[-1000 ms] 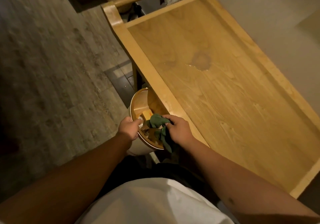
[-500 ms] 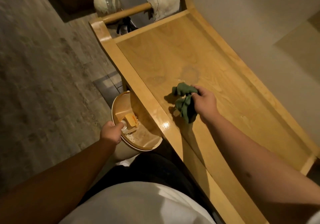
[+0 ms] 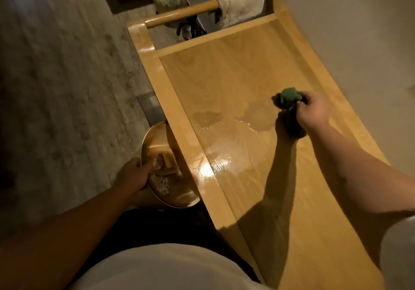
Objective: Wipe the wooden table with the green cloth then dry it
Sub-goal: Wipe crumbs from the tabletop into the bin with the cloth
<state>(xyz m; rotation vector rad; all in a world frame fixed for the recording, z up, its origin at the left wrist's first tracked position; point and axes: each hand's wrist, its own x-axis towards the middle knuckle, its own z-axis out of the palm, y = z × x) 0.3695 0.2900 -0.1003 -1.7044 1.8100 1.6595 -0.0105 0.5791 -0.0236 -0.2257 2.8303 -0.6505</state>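
Nearest me, at the bench's [image 3: 175, 101] left rail, my left hand [image 3: 134, 174] grips the rim of a bowl [image 3: 177, 203] tucked just below that rail; thumb hooked over the rim, other fingers hidden under it, so I can't say how they lie. Something yellowish, maybe a sponge, sits inside the bowl, blurred, can't confirm. Keep that hand where it is so the bowl stays level and nothing slops out.

Past the rail, on the benchtop, wet sheen [image 3: 215, 164] with a bright glare spot, and further in two darker damp patches [image 3: 258, 112].

Right of those patches, my right hand [image 3: 314, 112] has fingers curled tight round the green cloth [image 3: 288, 98], bunched into a wad, part sticking out ahead of the knuckles, part trailing under the palm. Cloth looks to be at or just above the wood; contact unclear.

Judgement: wiping stage, early; drying not started. To do it well, I'd open the wad flatter so more cloth meets the wood, press down evenly, and run long overlapping strokes along the grain from the wall side back toward the rail, taking in the damp patches and the sheen. Risk: a balled cloth only smears streaks.

Beyond the benchtop, at the far end rail, a pale towel [image 3: 240, 2] hangs over the wooden bar [image 3: 182, 13]; likely the drying cloth.
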